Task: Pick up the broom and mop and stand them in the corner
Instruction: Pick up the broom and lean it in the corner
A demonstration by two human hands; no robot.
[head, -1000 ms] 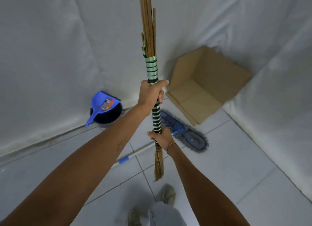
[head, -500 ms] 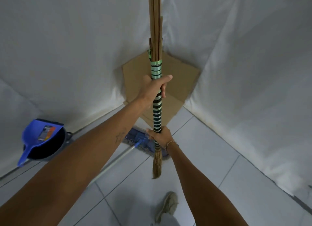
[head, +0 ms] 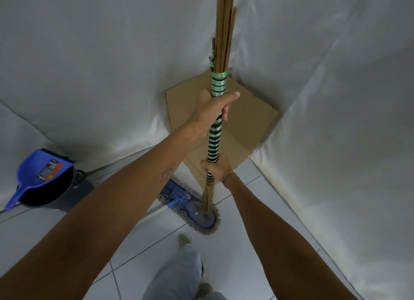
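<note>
I hold the broom (head: 214, 140) upright in front of me, off the floor. It has a green-and-black striped wrap, thin brown sticks running out of the top of the frame, and a straw tuft hanging at the bottom. My left hand (head: 211, 111) grips the striped part high up. My right hand (head: 216, 168) grips it lower, just above the tuft. The mop (head: 190, 206) lies flat on the tiles below the broom, with a blue fringed head and a white pole running left under my left arm.
Folded cardboard (head: 246, 120) leans in the corner where two white-draped walls meet. At the left, a blue dustpan (head: 40, 174) rests on a dark bucket (head: 65, 194). My shoe (head: 184, 240) and trouser leg are on the white tiled floor (head: 280, 210).
The view has swung so the cardboard corner sits straight ahead and closer. The dustpan and bucket have shifted to the left edge. Both hands keep the same grip on the broom.
</note>
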